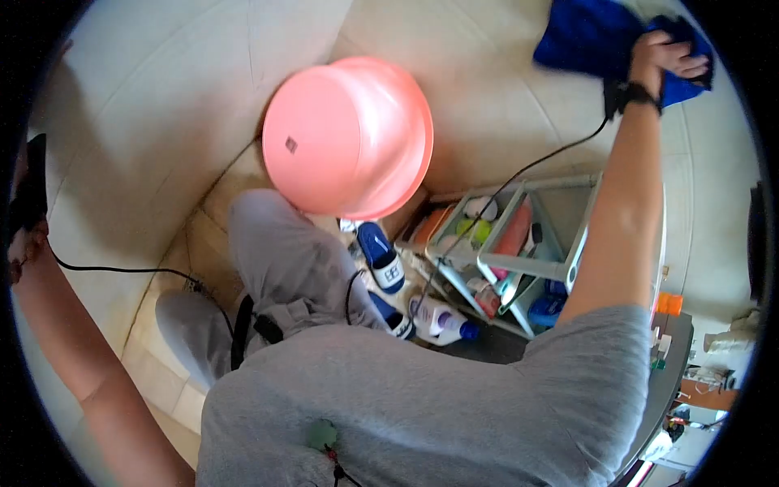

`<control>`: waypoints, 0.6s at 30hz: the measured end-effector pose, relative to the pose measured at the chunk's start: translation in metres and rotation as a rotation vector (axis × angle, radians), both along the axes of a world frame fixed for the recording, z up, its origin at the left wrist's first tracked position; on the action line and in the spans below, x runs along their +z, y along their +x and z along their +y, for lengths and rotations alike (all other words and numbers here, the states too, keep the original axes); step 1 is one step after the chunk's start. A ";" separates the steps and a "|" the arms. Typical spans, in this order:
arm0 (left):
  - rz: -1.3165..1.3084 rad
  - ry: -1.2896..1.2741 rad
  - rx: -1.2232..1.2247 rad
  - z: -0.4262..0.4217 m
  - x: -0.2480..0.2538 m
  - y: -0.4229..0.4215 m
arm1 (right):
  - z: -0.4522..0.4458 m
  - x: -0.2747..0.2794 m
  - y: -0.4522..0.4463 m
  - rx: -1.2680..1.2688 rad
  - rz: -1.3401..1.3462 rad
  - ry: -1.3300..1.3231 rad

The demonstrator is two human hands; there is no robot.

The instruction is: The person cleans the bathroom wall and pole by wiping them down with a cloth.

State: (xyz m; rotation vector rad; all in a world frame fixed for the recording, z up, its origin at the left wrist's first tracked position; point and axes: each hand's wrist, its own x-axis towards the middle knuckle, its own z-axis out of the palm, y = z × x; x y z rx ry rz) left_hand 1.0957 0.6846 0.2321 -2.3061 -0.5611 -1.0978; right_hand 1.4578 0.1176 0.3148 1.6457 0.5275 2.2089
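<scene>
At the upper right, my right hand [669, 58] is closed on a dark blue cloth [586, 36], which lies spread against the pale tiled wall. A black strap with a cable is round that wrist. My left hand [23, 243] is at the far left edge beside the wall, dark and partly cut off, with a black strap and cable near it. Its fingers cannot be made out. Between the two arms, a pink basin [316, 142] stands tilted against the walls in the corner.
Below the basin are blue slippers [381, 252] and a white bottle with a blue cap [442, 321]. A grey rack [531, 264] with bottles and other items stands at the right, close to my right arm. A black cable crosses above it. My bent knees are at centre left.
</scene>
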 end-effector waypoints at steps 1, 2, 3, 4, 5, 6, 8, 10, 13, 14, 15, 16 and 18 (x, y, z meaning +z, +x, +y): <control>-0.008 0.010 -0.002 0.001 0.001 -0.002 | 0.018 0.011 -0.002 0.212 0.039 0.192; -0.005 0.011 -0.007 0.001 -0.002 -0.002 | 0.031 0.008 -0.007 0.258 0.109 0.295; -0.002 0.012 -0.019 0.001 -0.004 -0.002 | 0.040 0.001 -0.017 0.298 0.181 0.400; -0.001 0.013 -0.027 0.001 -0.004 -0.003 | 0.048 -0.006 -0.026 0.339 0.246 0.507; -0.003 0.017 -0.035 0.001 -0.007 -0.003 | 0.051 -0.012 -0.035 0.288 0.295 0.550; -0.002 0.013 -0.039 0.001 -0.009 -0.006 | 0.056 -0.015 -0.044 0.242 0.340 0.590; -0.011 0.009 -0.043 0.005 -0.012 -0.009 | 0.096 -0.025 -0.089 0.354 0.566 0.747; -0.017 0.007 -0.045 0.013 -0.015 -0.011 | 0.044 -0.012 -0.018 0.031 0.315 0.675; -0.006 0.008 -0.046 0.026 -0.022 -0.007 | 0.034 -0.025 -0.015 -0.241 0.299 0.592; 0.000 0.015 -0.042 0.030 -0.023 -0.008 | 0.011 -0.018 0.006 -0.447 0.269 0.494; -0.009 0.026 -0.036 0.033 -0.019 -0.009 | 0.028 -0.017 -0.003 -0.301 0.235 0.580; -0.005 0.025 -0.026 0.036 -0.019 -0.011 | 0.043 -0.020 -0.018 -0.164 0.217 0.653; 0.023 0.009 -0.014 0.044 -0.015 -0.007 | 0.048 -0.022 -0.016 -0.081 0.158 0.678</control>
